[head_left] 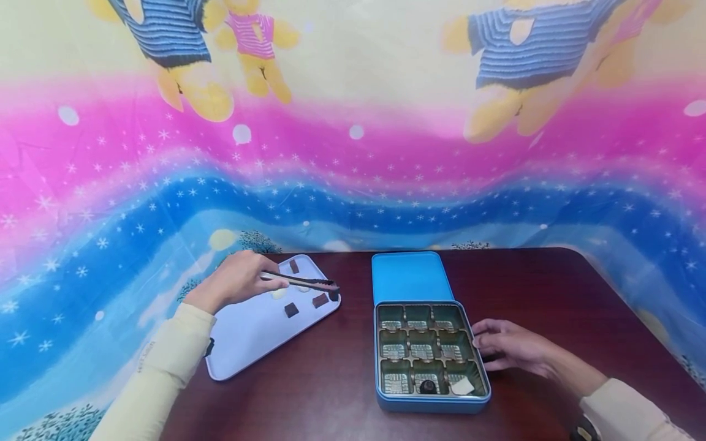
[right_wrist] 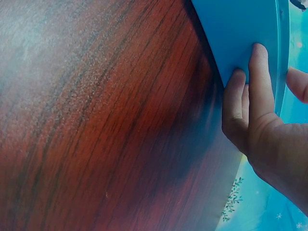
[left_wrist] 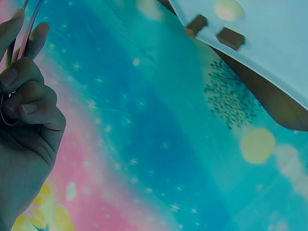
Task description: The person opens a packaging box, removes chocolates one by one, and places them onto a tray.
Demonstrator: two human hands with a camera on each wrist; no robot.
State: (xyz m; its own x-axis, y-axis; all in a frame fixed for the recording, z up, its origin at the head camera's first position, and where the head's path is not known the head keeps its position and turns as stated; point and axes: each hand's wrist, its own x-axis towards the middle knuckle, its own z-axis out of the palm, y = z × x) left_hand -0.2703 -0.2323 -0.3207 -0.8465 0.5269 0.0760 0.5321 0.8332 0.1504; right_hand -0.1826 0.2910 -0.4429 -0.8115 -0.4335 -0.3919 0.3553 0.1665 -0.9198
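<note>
My left hand grips slim metal tongs over a white tray. Their tips overlap a dark chocolate at the tray's right corner. Around it lie a brown chocolate, a dark square chocolate, another brown piece and pale round pieces. With extended fingers, my right hand touches the right side of a blue tin; its thumb is by the rim in the right wrist view. In the tin's front row sit a dark round chocolate and a white piece.
Behind the tin lies its blue lid. A gold divided insert lines the tin. Everything stands on a dark red wood-grain table, with a patterned cloth hanging at the back and left.
</note>
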